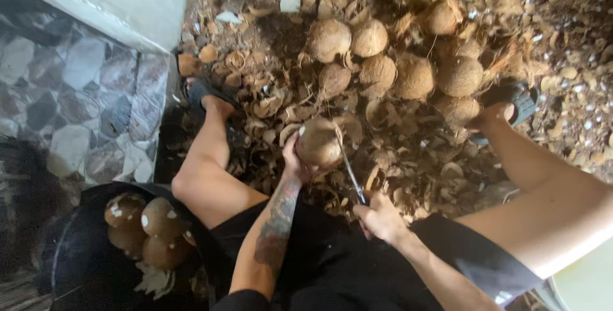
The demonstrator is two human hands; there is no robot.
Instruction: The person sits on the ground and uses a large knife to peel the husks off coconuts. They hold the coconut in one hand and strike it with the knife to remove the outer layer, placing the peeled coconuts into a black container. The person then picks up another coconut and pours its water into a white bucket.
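Note:
My left hand point(295, 165) grips a brown, partly husked coconut point(319, 141) from below and holds it up between my knees. My right hand point(378, 216) is closed on the handle of a long thin metal blade point(350, 172), whose tip rests against the right side of that coconut. A tattoo runs along my left forearm. I sit low with both legs spread, wearing black shorts.
Several rough coconuts point(377, 62) lie piled ahead among husk scraps and shell bits point(268, 100) covering the ground. A black tub point(83, 266) at lower left holds several peeled coconuts point(150, 228). My sandalled feet point(205, 94) rest on the litter. Patterned tiles point(76, 94) lie to the left.

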